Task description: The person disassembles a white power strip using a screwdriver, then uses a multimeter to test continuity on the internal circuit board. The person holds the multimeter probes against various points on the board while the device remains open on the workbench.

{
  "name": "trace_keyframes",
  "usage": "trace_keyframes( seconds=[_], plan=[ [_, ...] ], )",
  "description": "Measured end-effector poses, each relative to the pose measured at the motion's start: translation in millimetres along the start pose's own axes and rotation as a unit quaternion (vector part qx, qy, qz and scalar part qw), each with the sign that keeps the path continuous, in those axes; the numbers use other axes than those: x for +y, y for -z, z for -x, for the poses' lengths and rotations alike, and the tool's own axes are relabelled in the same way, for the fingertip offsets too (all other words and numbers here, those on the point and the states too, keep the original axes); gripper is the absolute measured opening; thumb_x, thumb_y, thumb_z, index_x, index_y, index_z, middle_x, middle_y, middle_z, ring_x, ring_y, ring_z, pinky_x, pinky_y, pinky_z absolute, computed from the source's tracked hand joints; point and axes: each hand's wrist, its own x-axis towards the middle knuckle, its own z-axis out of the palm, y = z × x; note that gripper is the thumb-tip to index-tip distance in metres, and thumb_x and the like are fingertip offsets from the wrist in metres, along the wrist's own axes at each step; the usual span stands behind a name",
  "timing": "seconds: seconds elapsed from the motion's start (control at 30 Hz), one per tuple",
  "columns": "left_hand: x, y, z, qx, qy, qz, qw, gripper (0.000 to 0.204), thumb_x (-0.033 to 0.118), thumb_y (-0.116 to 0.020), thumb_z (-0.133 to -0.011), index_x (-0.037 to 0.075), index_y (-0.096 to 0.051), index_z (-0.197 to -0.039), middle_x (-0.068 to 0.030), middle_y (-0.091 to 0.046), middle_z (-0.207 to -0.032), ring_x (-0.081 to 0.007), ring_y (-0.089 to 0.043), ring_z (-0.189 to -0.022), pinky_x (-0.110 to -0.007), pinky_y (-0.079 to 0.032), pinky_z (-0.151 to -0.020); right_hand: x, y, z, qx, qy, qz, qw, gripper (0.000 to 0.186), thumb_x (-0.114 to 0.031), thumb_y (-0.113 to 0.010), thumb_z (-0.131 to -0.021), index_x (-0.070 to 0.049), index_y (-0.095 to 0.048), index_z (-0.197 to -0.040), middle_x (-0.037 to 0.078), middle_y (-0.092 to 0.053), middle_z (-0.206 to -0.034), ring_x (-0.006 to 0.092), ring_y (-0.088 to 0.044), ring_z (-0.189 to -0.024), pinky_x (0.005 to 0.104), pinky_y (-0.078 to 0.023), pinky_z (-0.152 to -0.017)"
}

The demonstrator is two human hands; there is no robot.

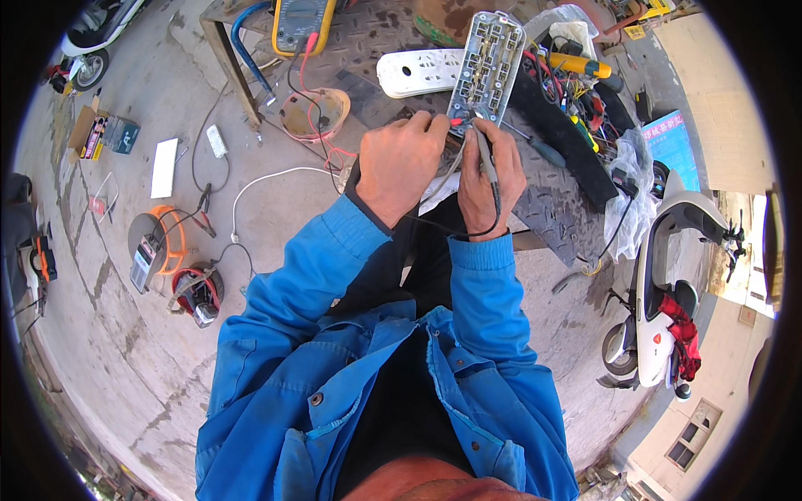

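An opened power strip (pixel 488 63), its metal contacts exposed, lies at the near side of the metal table. My left hand (pixel 401 167) is closed at its lower left corner, gripping a red test probe (pixel 456 123) whose end shows past the fingers. My right hand (pixel 491 177) pinches a dark grey test probe (pixel 486 154) pointing at the strip's lower end; whether either tip touches metal is too small to tell. A yellow multimeter (pixel 302 25) with red and black leads stands at the far left. The strip's white cover (pixel 418 72) lies beside it.
Right of the strip sit a black tool bag (pixel 561 138) with tools and wires, a screwdriver (pixel 545 150) and a clear plastic bag (pixel 628 196). A pinkish bowl (pixel 342 117) is at the table's left. Scooters (pixel 656 309) stand on the floor; cables trail at left.
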Motion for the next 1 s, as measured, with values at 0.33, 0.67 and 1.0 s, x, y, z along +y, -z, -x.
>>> trace_keyframes(
  seconds=[0.33, 0.67, 1.0],
  plan=[
    [2.5, 2.2, 0.1, -0.001, 0.001, -0.003, 1.000, 0.019, 0.012, -0.073, -0.095, 0.013, -0.075, -0.114, -0.0052, -0.073, -0.094, -0.0289, -0.080, -0.085, -0.043, -0.061, -0.064, 3.6, -1.5, -5.1, 0.014, 0.011, -0.012, 1.000, 0.025, 0.001, -0.080, -0.100, -0.005, -0.076, -0.125, 0.018, -0.078, -0.110, 0.0391, -0.079, -0.098, 0.0427, -0.062, -0.085],
    [1.5, -0.2, -0.1, 0.010, 0.001, -0.009, 1.000, 0.023, 0.012, -0.073, -0.095, 0.015, -0.077, -0.118, -0.0040, -0.076, -0.097, -0.0305, -0.080, -0.080, -0.043, -0.061, -0.064, 12.6, 23.1, 11.2, 0.061, -0.109, -0.036, 0.991, 0.018, -0.004, -0.080, -0.104, 0.000, -0.077, -0.121, 0.015, -0.081, -0.109, 0.0247, -0.078, -0.098, 0.0371, -0.061, -0.090],
    [11.4, 10.3, 10.6, -0.012, 0.018, 0.006, 1.000, 0.023, 0.014, -0.075, -0.101, 0.015, -0.079, -0.123, -0.0052, -0.078, -0.098, -0.0349, -0.077, -0.079, -0.045, -0.060, -0.064, 19.5, 30.7, 23.1, 0.045, -0.124, -0.071, 0.989, 0.016, -0.006, -0.081, -0.102, -0.002, -0.079, -0.118, 0.014, -0.081, -0.107, 0.0252, -0.078, -0.095, 0.0365, -0.060, -0.089]
  ],
)
